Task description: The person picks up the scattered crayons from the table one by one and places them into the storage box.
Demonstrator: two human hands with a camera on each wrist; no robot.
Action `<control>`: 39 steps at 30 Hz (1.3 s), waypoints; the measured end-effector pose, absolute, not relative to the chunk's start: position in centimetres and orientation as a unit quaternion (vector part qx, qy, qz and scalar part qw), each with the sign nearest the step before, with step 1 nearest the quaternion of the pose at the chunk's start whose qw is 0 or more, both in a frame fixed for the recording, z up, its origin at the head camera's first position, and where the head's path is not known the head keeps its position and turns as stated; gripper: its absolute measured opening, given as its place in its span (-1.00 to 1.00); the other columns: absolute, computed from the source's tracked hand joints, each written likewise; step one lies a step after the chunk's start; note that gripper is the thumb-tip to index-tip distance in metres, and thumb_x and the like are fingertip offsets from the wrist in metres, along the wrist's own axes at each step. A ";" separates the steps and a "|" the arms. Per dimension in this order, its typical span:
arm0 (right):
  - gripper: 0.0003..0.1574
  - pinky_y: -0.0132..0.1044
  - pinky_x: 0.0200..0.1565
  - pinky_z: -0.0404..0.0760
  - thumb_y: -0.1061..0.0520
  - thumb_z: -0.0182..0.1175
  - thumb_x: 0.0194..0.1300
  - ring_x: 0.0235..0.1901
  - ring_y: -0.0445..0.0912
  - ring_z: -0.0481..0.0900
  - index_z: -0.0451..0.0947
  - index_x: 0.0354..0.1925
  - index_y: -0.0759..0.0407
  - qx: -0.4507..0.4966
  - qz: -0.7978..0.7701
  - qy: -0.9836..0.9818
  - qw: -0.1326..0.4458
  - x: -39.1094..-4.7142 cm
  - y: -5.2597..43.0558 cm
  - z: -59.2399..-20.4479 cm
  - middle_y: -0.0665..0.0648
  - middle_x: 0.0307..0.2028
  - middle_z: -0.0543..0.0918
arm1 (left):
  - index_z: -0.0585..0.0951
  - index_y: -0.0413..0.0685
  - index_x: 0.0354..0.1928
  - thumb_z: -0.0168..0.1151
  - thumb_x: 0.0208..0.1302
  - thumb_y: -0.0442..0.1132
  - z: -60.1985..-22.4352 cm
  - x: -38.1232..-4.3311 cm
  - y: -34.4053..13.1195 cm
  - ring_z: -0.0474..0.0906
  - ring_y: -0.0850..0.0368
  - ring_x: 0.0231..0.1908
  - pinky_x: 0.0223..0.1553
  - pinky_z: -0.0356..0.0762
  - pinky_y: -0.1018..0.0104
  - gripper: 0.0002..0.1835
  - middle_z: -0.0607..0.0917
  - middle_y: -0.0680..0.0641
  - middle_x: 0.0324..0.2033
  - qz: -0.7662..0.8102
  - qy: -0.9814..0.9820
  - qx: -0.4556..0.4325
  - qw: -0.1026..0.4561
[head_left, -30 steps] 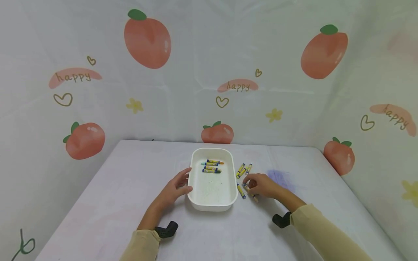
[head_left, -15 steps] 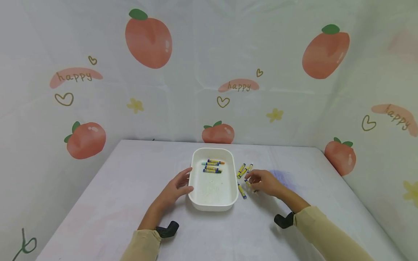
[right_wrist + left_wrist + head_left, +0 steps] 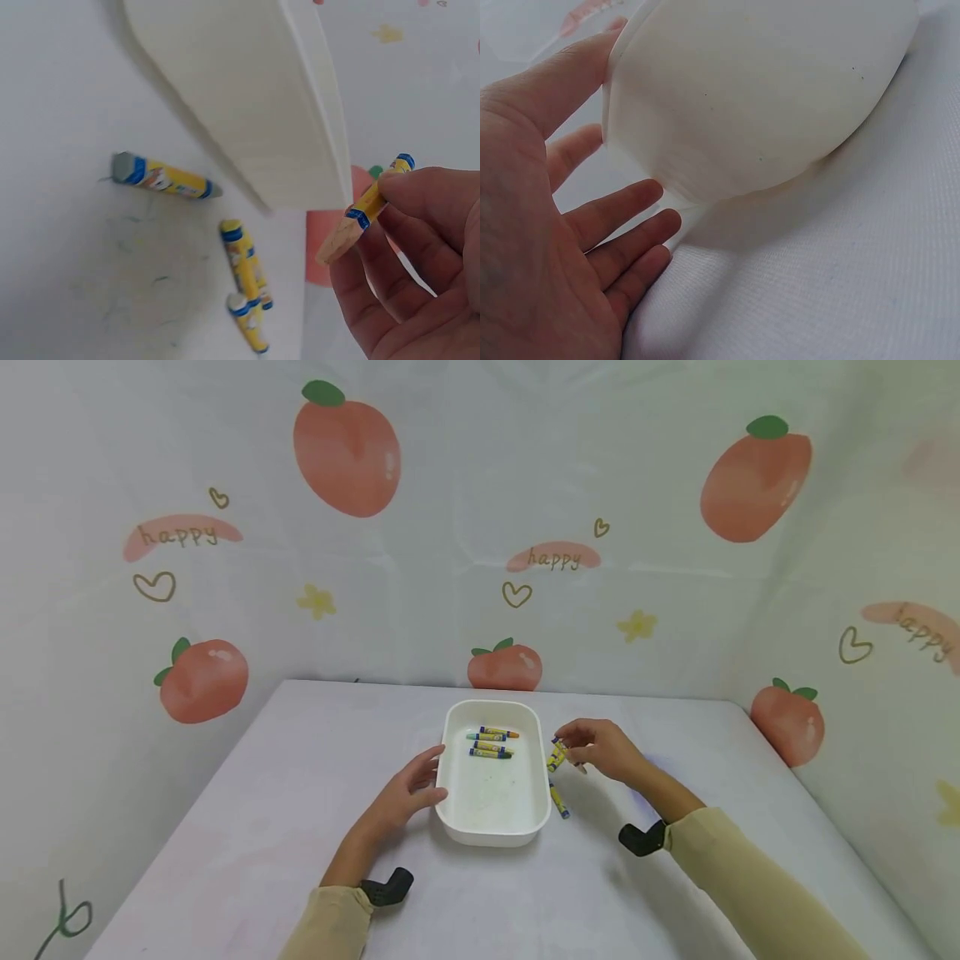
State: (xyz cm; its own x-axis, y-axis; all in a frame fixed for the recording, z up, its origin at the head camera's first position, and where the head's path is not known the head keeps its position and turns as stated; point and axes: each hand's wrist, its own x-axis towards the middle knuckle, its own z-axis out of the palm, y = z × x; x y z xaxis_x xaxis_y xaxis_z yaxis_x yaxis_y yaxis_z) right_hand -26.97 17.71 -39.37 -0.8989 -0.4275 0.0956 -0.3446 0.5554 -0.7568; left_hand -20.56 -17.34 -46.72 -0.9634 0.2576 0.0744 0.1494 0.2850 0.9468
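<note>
Between thumb and fingers, my right hand point(image 3: 603, 750) pinches a crayon point(image 3: 367, 206) with a peach-coloured tip and a yellow-and-blue wrapper. It holds the crayon in the air just right of the white tray point(image 3: 491, 814). My left hand point(image 3: 401, 793) is at the tray's left side; in the left wrist view the thumb lies at the rim and the other fingers spread loosely along the outer wall. Inside the tray lie several crayons, among them a dark green one point(image 3: 491, 754), side by side towards the far end.
On the white cloth right of the tray lies a grey crayon point(image 3: 169, 178). Farther back, several more crayons point(image 3: 244, 262) lie bunched together, partly under my right hand in the head view. A fruit-printed curtain point(image 3: 450, 527) stands behind the table.
My right hand has lifted the peach-tipped crayon off the cloth and moved it farther back, over the other loose crayons. My left hand has stayed at the tray's side.
</note>
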 end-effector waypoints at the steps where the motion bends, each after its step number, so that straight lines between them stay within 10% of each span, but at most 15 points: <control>1: -0.67 -0.13 -0.27 0.66 0.36 0.26 0.20 -0.20 0.02 0.59 0.61 -0.02 0.28 -0.222 -0.413 0.882 0.049 -27.1 17.4 -39.1 0.20 -0.20 0.67 | 0.25 0.13 0.46 0.26 0.28 -0.18 -46.7 -20.6 -17.4 0.38 -0.16 0.23 0.27 0.21 -0.19 -0.29 0.45 -0.20 0.27 0.585 0.799 0.130 0.045; 29: -0.71 -0.31 -0.20 0.62 0.35 0.29 0.21 -0.21 -0.07 0.54 0.64 -0.08 0.19 -0.266 -0.319 0.903 0.109 -31.7 8.4 -37.3 0.04 -0.25 0.63 | 0.25 0.19 0.46 0.28 0.27 -0.15 -46.8 -20.6 -17.5 0.35 -0.16 0.27 0.26 0.18 -0.27 -0.27 0.41 -0.18 0.31 0.579 0.804 0.124 0.048; 39: -0.70 -0.34 -0.27 0.60 0.39 0.30 0.17 -0.25 -0.10 0.54 0.65 -0.11 0.18 -0.287 -0.266 0.909 0.143 -32.6 6.4 -38.6 0.03 -0.32 0.62 | 0.20 -0.09 0.47 0.20 0.30 -0.28 -43.5 -19.0 -16.8 0.33 -0.29 0.26 0.26 0.18 -0.27 -0.29 0.38 -0.32 0.30 0.578 0.804 0.132 0.055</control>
State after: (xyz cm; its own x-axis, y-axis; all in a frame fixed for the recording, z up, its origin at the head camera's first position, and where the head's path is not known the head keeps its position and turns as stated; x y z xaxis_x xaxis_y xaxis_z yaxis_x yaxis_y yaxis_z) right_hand -32.56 6.39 -38.59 -0.7944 -0.5979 -0.1069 -0.4464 0.6940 -0.5649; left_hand -18.96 -16.82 -43.48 -0.9591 0.2760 0.0634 0.1481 0.2982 0.9429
